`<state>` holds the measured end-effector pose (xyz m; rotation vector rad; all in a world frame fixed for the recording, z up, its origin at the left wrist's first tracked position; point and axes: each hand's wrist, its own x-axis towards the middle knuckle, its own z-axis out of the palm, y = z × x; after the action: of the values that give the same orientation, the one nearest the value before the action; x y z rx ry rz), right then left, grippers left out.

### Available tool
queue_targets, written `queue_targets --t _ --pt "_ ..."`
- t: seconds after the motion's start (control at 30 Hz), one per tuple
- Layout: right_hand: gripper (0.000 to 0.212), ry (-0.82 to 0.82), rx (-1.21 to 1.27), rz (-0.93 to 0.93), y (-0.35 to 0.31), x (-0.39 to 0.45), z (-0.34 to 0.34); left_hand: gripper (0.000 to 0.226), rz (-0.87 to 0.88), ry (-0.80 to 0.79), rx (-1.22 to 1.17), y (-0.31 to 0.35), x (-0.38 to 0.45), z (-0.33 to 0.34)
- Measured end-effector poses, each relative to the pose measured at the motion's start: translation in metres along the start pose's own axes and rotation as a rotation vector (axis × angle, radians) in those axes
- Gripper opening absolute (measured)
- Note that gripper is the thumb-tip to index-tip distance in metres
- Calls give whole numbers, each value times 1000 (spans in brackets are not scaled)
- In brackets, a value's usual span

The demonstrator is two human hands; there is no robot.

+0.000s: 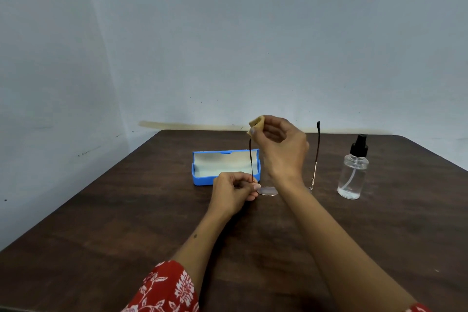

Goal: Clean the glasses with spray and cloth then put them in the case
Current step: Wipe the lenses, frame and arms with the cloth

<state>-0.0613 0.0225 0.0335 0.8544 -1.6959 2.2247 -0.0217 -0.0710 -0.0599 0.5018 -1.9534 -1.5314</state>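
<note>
Fingers [254, 131] of the right hand [281, 149] pinch a small yellow cloth [256, 121] around the tip of one temple arm of the glasses [268, 190], above the right end of the open blue case [225, 166]. Just in front of the case, the left hand [234, 191] pinches the frame by its hinge (lenses low, both arms pointing up). Right of the case, well apart, stands the clear spray bottle [353, 172] on the dark wooden table [101, 223].
</note>
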Motion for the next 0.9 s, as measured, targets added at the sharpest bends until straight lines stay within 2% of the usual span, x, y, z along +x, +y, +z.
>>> queue_targets --t 0.1,0.23,0.4,0.5,0.6,0.73,0.9 --pt "16 -52 -119 22 13 -11 -1 15 28 -6 19 1 -2 -1" --pt "14 -112 -238 148 29 -23 -5 14 66 -28 70 4 -5 -5" --pt "21 -61 -134 66 11 -7 -1 8 29 -11 43 2 -1 -2" --pt "15 -6 -33 31 3 -1 1 11 -2 -1 40 1 0 0" --pt "18 -48 -102 49 12 -10 -1 12 23 -2 55 2 -2 -1" --pt "15 -96 -238 163 31 -22 -7 14 80 -23 85 6 -7 -4" --pt "20 -84 -226 136 21 -17 -5 11 76 -19 75 4 -6 -3"
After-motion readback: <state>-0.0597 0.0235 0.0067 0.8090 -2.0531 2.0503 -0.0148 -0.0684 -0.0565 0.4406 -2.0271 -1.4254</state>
